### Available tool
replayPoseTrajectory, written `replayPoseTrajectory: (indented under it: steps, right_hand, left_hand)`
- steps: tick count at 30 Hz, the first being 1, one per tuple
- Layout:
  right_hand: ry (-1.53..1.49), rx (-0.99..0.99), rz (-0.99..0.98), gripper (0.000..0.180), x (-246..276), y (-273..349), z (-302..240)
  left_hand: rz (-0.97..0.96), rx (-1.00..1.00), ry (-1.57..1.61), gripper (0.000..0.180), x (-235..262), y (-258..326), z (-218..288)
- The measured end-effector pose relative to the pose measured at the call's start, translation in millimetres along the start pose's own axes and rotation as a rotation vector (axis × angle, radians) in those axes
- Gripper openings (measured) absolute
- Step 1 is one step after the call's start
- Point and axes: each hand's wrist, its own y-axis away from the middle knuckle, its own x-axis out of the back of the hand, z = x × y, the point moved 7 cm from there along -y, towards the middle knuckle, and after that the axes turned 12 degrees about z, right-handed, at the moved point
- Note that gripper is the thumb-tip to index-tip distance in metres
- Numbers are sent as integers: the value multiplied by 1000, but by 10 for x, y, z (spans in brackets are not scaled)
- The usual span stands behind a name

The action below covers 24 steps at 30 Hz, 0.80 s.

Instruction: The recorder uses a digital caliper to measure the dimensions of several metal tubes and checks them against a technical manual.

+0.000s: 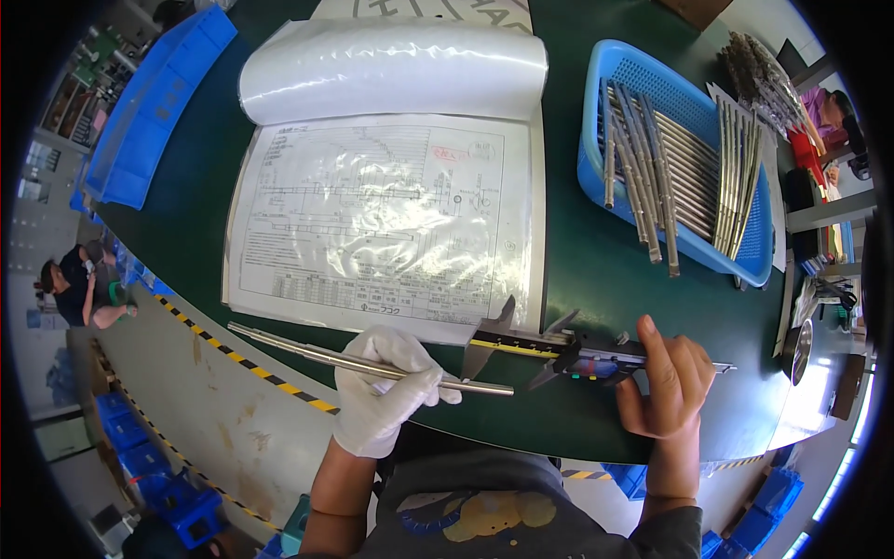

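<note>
My left hand (382,396), in a white glove, is closed round a slim stepped metal rod (296,347). The rod lies nearly level, its thicker part to the left and its thin end to the right. Bare, my right hand (669,384) grips a digital caliper (521,343) by its slider end. The caliper's jaws are spread apart and point toward me. The rod's thin right end is by the jaw tips; whether it touches them I cannot tell.
Beyond my hands lies an open binder of drawings in clear sleeves (372,224) on the green table (191,247). A blue basket (596,177) at the right holds several metal rods (684,172). At the far left stands a blue bin (154,121). Another person (74,289) is off to the left.
</note>
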Motion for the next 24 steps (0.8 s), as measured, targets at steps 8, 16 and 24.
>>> replayPoseTrajectory:
  steps: [8,16,24]
  right_hand:
    - [-15,-1,-4,48,-18,-11,10]
    - [24,-43,-64,47,-19,-25,22]
    - [35,-124,-91,39,-33,-17,69]
  left_hand:
    - [20,6,-42,18,5,2,5]
    - [47,63,28,18,18,-4,-22]
    - [57,87,43,18,-14,-13,-19]
